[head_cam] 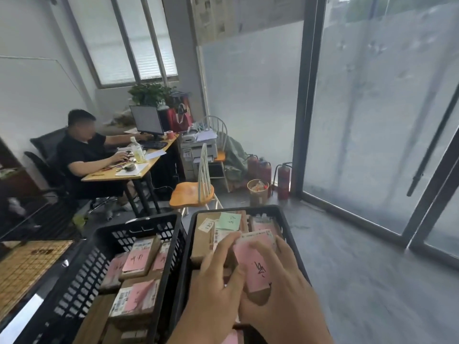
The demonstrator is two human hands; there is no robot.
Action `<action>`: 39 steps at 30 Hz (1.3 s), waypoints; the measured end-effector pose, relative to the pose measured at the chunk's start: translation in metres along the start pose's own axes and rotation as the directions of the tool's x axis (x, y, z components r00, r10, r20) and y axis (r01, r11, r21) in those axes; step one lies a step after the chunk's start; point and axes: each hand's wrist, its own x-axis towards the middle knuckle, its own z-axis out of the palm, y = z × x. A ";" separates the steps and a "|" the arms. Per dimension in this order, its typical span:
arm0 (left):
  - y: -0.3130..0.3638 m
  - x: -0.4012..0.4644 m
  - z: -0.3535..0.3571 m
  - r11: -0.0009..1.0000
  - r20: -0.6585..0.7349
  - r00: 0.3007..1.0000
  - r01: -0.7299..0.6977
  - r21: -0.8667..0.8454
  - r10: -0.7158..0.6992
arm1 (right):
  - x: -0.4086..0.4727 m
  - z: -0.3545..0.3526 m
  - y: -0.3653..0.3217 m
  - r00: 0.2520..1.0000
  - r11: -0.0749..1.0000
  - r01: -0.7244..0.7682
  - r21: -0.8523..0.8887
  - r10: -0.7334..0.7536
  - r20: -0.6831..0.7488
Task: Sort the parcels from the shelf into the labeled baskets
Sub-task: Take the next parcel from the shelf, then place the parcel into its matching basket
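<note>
Two hands hold one parcel [255, 263] above the right basket [288, 219]; the left hand [218, 276] has its fingers curled against the parcel's left edge, and the right hand [280, 276] wraps its fingers over the right edge and lower corner, so both are clamped on the parcel. The step in hand appears to be placement or label reading over this basket; to do it well, keep the pink label [258, 266] facing up and readable, confirm its handwritten mark against the basket's designation, then lower the parcel flat onto the parcels already inside rather than dropping it on edge; release one hand only once the parcel is supported. The parcel is a small brown cardboard box, largely covered by the pink label bearing dark handwriting, with a white printed strip at its far end; the characters are too blurred to read. The right basket is black with an open-lattice wall and contains brown parcels, one with a green label [229, 220]; the left basket [139, 227], just beside it, holds further pink-labelled parcels.
</note>
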 end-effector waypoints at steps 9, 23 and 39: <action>-0.076 0.065 -0.026 0.869 -0.201 0.979 0.118 0.480 -0.022 | 0.135 0.056 0.094 0.980 0.976 -0.201 -0.079 0.200 -0.025; -0.189 0.100 -0.020 0.567 -0.142 0.981 0.192 0.801 -0.132 | 0.211 0.118 0.137 0.954 0.931 -0.273 -0.243 0.294 0.056; -0.079 0.072 -0.069 0.858 -0.378 0.926 0.198 0.474 -0.004 | 0.154 0.045 0.003 0.924 0.925 0.335 -0.181 -0.285 0.255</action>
